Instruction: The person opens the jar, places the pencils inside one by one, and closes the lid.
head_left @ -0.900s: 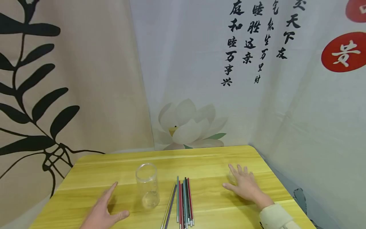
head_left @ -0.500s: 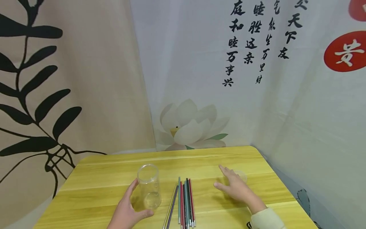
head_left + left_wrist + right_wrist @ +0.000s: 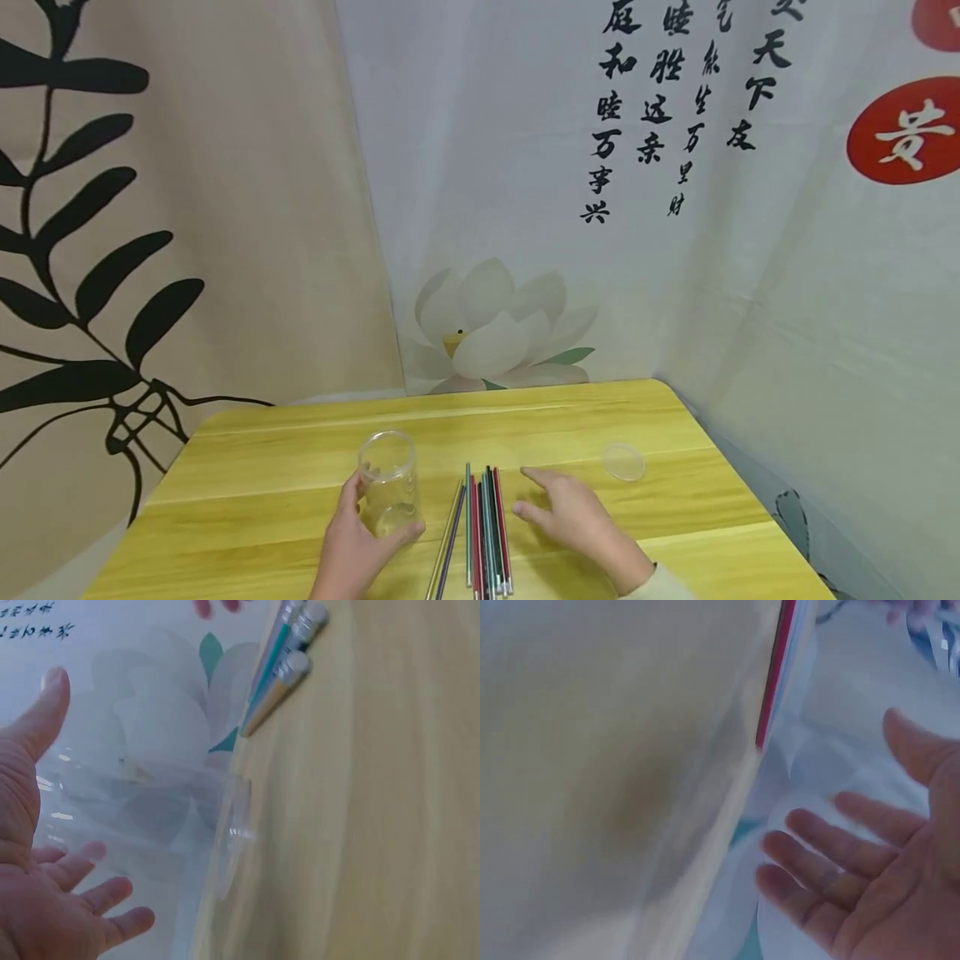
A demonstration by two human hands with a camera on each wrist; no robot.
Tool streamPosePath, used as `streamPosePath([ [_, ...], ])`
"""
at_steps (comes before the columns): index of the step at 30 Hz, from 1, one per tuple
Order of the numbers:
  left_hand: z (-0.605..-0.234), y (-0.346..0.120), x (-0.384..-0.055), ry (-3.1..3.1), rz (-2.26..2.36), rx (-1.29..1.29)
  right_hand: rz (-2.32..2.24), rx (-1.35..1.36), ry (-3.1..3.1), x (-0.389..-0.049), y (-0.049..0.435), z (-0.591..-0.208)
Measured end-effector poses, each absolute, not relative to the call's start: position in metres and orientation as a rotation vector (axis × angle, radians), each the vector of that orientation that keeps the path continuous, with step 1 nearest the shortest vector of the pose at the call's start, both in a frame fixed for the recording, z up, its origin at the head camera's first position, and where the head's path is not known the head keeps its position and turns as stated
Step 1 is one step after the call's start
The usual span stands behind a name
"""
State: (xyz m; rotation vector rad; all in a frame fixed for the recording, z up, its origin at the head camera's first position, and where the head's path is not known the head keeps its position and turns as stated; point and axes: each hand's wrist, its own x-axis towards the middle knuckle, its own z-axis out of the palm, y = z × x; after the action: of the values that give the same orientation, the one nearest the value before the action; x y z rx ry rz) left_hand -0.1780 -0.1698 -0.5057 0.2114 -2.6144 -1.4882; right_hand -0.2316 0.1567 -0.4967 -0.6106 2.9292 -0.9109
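Standing upright on the yellow table (image 3: 262, 467), left of the pencils (image 3: 487, 529), the clear cup (image 3: 395, 493) sits between the outstretched thumb and fingers of the left hand (image 3: 362, 537), though whether they touch it I cannot tell; its round base shows through the wall. Right of the pencils hangs the right hand (image 3: 576, 512), fingers loose and unclenched. Only the head view shows a clear disc (image 3: 623, 462) lying far right, while the left wrist view brings out the pencils' white ends (image 3: 298, 662).
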Motion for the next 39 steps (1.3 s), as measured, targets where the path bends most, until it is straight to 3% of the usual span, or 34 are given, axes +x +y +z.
streamPosePath([
  [21,-0.512,-0.154,-0.191,-2.431,-1.493,0.247,-0.773,-0.453,2.865,-0.235,0.105,-0.512],
  [39,-0.516,-0.157,-0.196,-2.418,-1.480,0.192,-0.874,-0.435,2.813,-0.241,0.107,-0.511],
])
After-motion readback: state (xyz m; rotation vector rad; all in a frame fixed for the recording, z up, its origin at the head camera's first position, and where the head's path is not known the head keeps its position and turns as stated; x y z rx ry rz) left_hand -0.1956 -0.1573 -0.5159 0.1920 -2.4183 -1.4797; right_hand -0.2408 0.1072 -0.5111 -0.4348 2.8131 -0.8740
